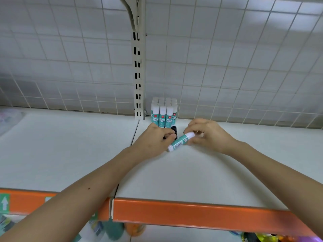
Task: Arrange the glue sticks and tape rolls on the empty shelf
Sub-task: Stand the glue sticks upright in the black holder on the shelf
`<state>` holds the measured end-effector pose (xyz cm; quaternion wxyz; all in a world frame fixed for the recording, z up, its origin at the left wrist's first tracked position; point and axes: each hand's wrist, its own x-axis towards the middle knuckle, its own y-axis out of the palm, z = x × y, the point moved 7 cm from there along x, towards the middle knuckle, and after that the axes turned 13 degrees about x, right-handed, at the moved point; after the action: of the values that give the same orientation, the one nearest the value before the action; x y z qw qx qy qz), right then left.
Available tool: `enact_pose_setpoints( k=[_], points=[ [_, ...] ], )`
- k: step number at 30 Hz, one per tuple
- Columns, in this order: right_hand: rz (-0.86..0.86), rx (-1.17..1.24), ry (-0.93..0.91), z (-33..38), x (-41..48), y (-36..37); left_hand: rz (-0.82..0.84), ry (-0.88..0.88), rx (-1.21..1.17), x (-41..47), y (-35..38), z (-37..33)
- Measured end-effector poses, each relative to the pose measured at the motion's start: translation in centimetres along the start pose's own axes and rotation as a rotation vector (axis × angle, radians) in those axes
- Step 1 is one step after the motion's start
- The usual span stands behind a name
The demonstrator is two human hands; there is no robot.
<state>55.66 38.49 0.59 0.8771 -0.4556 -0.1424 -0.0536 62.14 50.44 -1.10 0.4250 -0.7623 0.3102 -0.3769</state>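
Several white-and-teal glue sticks [164, 112] stand upright in a tight block at the back of the white shelf [192, 175], beside the slotted upright. My right hand [208, 135] pinches one more glue stick [180, 142], which lies tilted just above the shelf between both hands. My left hand [153, 142] is curled round a small black object [174, 131], mostly hidden by the fingers; I cannot tell what it is. No tape rolls are in sight.
A slotted metal upright [139, 67] and wire grid back panel [244, 58] close off the rear. The shelf's orange front edge [192, 212] runs across the bottom. A neighbouring shelf [61, 145] lies to the left. Blurred goods show on the shelf below.
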Motion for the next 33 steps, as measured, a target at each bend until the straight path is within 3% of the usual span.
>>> enact_pose_setpoints(
  k=[5, 9, 11, 15, 19, 21, 26, 33],
  points=[
    [-0.121, -0.14, -0.242, 1.8, 0.2, -1.5, 0.165, -0.125, -0.134, 0.3, 0.9, -0.6],
    [-0.153, -0.127, -0.278, 2.3, 0.5, -1.8, 0.225, -0.23, -0.399, 0.4, 1.3, -0.7],
    [-0.264, 0.036, -0.177, 1.9, 0.7, -2.7, 0.16, -0.273, -0.503, 0.5, 1.2, -0.4],
    [-0.453, 0.426, 0.23, -0.4, 0.9, -3.5, -0.01, -0.319, -0.57, 0.9, 0.8, 0.1],
    [-0.432, 0.404, 0.266, 0.1, 1.8, -3.2, -0.036, -0.322, -0.579, 1.2, 1.0, -0.4],
    [-0.412, 0.404, 0.274, 0.1, 2.4, -3.0, -0.055, -0.317, -0.515, 1.2, 0.9, -0.2],
    [-0.423, 0.209, 0.223, 0.0, 4.0, -3.4, -0.023, -0.081, 0.181, 1.2, 1.1, 0.9],
    [-0.476, 0.176, 0.204, -0.3, 5.6, -2.5, 0.1, -0.037, 0.341, 1.2, 2.4, 2.1]
  ],
)
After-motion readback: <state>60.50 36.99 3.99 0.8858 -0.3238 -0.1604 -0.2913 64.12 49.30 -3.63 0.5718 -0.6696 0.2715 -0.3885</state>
